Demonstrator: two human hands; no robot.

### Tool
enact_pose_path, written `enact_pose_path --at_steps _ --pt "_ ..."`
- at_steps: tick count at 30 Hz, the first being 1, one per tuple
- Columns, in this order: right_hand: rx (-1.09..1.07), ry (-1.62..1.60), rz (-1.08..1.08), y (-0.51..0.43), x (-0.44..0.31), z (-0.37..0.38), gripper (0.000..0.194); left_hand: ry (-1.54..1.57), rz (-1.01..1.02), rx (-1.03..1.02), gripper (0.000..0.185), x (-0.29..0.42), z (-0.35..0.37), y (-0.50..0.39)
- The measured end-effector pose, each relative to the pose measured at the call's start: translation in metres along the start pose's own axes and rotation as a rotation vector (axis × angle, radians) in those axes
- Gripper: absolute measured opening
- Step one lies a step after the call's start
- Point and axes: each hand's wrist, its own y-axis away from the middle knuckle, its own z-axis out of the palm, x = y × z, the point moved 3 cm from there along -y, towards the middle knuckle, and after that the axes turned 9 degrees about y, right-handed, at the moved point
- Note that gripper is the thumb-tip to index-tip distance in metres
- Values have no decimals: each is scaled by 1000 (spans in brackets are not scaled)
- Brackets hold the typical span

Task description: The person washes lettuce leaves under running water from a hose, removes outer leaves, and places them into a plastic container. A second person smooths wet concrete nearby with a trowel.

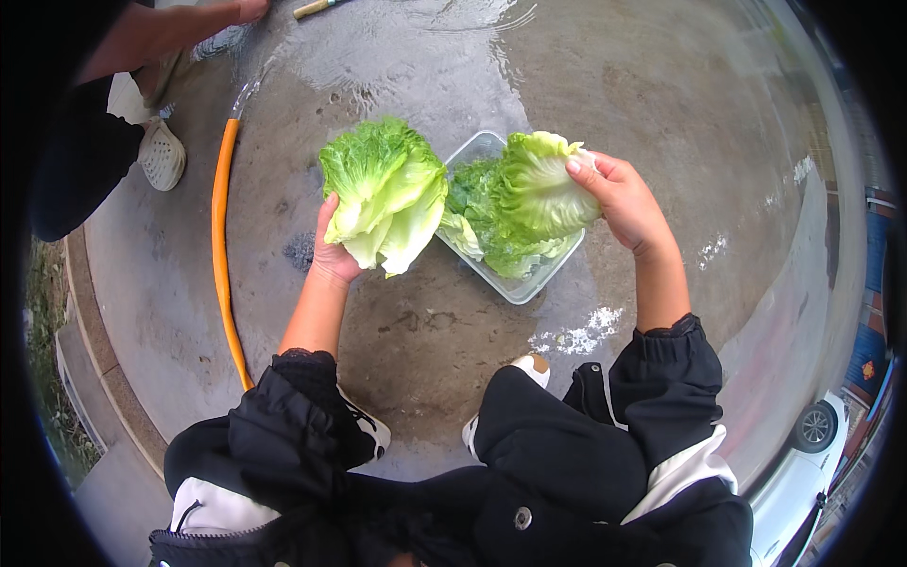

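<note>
My left hand (339, 244) grips a head of green lettuce (386, 188) from its lower left side, its pale leaf bases towards me. Between the thumb and fingers of my right hand (616, 191) is a single loose lettuce leaf (542, 184), held over the right part of a clear plastic container (521, 289). Inside that container lie more lettuce leaves (475, 184), partly covered by the held leaf. The container rests on the concrete ground, and the lettuce head overlaps its left corner in view.
An orange hose (222, 212) lies to the left, water running from its far end onto the wet concrete (439, 57). Another person's arm (170, 35) and pale clog (163, 156) are at the upper left. A wooden handle (312, 8) shows at the top. A white car (801, 468) stands far right.
</note>
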Motion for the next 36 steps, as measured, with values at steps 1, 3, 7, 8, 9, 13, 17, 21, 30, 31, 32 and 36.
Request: enact_pose_path --at_steps 1,3,7,8,9,13,17,21,30,31,32,36 --pt "-24 -10 -88 3 -13 4 33 -34 9 10 62 -3 0 1" --pt "-19 -28 -178 14 -32 15 32 -71 -37 -1 63 -10 1 4" --pt "126 470 -559 29 -57 66 29 -148 -131 -43 66 -29 7 3" --pt "213 722 -793 32 -60 88 30 -161 -136 -62 67 -32 9 2" --pt "198 801 -799 31 -56 110 35 -164 -118 -25 67 -35 10 2" --pt "20 1182 -757 44 -28 166 63 -156 -8 -79 93 -40 19 2" --pt "124 1016 -896 47 -32 157 52 -215 1 -124 99 -34 25 1" --pt "303 817 -862 25 -35 90 21 -92 49 -90 98 -22 18 0" --pt "164 662 -547 0 40 74 20 -110 54 -71 100 7 -1 2" --pt "161 659 -549 -4 43 72 21 -152 66 -75 99 6 -1 2" --pt "176 644 -619 -7 45 68 21 -185 79 -88 99 5 1 2" --pt "50 945 -299 -23 86 47 31 -94 102 -159 92 4 4 -1"
